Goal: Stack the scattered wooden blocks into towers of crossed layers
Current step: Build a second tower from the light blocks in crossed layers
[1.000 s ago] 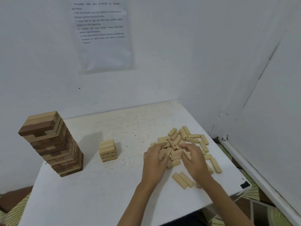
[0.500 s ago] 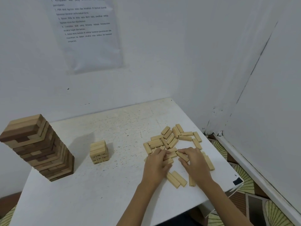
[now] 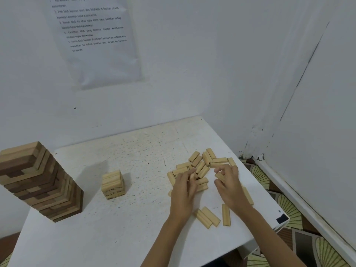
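Observation:
Several pale wooden blocks [image 3: 202, 164] lie scattered at the right of the white table [image 3: 119, 228]. My left hand [image 3: 184, 187] pinches a block at the pile's near edge. My right hand [image 3: 228, 183] is lifted slightly, its fingers curled round one block [image 3: 219, 176]. A short tower of pale blocks [image 3: 113, 185] stands mid-table, left of the pile. Three loose blocks [image 3: 210, 216] lie nearer to me, between my forearms.
A tall tower of mixed dark and light blocks [image 3: 36, 182] stands at the table's left edge, leaning a little. White walls close in behind and to the right. The table's right edge drops to a patterned floor [image 3: 289, 212]. A printed sheet [image 3: 96, 35] hangs on the wall.
Both hands have shifted within the pile and drawn apart; my right hand has lifted with a block in its fingers. The view has swung right and down slightly.

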Action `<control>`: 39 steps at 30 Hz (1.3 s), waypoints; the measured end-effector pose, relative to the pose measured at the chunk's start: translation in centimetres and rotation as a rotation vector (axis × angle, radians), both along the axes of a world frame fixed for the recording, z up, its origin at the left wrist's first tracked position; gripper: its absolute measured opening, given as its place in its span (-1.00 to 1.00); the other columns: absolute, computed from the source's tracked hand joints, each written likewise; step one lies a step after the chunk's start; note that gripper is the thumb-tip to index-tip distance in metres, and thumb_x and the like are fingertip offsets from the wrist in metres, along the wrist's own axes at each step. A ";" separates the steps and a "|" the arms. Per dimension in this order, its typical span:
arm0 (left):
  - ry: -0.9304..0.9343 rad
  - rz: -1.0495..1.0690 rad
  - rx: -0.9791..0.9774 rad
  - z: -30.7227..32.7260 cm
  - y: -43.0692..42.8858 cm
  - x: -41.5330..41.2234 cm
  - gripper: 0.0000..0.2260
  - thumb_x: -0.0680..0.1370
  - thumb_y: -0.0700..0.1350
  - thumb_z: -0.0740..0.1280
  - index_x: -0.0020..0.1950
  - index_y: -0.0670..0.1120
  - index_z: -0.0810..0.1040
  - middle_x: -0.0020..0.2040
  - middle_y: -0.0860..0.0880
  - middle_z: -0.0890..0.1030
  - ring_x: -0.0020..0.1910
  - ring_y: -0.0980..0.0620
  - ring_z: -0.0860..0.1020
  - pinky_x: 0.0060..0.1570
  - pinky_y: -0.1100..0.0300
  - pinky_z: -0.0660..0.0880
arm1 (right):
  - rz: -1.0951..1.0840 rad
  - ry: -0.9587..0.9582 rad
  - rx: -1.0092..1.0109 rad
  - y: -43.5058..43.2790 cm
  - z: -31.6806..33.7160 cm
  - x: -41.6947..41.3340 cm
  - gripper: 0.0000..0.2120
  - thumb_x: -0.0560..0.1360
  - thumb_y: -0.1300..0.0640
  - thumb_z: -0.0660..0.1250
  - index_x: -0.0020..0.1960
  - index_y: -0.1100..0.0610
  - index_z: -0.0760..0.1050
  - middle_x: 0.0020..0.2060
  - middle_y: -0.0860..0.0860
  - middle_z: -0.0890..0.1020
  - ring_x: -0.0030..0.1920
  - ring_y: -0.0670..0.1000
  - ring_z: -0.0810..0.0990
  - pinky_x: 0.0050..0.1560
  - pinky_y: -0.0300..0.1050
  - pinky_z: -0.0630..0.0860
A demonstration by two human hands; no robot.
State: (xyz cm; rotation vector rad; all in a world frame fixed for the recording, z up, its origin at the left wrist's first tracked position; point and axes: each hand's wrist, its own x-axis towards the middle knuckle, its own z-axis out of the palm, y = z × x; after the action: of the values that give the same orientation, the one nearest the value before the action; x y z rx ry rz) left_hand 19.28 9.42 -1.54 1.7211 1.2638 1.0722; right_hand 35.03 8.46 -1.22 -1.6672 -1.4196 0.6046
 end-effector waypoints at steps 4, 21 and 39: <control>-0.116 0.020 -0.100 0.2 1.0 0.3 -0.73 0.69 -0.19 0.05 0.25 0.04 0.46 0.09 -0.06 0.55 0.06 0.03 0.52 0.02 0.34 0.42 | 0.086 -0.115 -0.036 1.9 -0.2 0.5 -0.68 0.47 0.40 0.25 0.11 0.05 0.39 0.11 0.04 0.40 0.09 -0.03 0.48 -0.04 -0.47 0.38; -0.269 0.096 -0.236 0.2 1.0 -0.5 -0.83 0.63 -0.12 0.25 0.14 0.07 0.59 -0.13 0.03 0.66 -0.22 0.17 0.56 -0.17 0.27 0.48 | 0.265 -0.767 -0.048 4.2 0.9 1.2 -0.75 0.62 0.04 0.20 0.26 0.01 0.49 0.15 -0.09 0.55 0.17 -0.02 0.50 0.16 -0.13 0.28; -0.361 0.318 -0.195 0.6 -0.8 -7.0 -0.83 0.60 -0.11 0.32 0.16 0.05 0.58 -0.09 0.02 0.64 -0.10 0.05 0.59 -0.11 0.30 0.52 | 0.141 0.325 -0.127 0.3 2.8 -6.4 -0.92 0.44 0.12 0.49 -0.07 0.02 0.64 -0.30 -0.07 0.60 -0.33 -0.22 0.49 -0.25 -0.37 0.46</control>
State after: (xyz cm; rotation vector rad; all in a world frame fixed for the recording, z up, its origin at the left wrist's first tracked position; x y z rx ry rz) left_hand 12.26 8.65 -0.97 1.1416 1.3785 1.3236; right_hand 28.59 8.78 1.54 -1.4903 -1.2874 1.0155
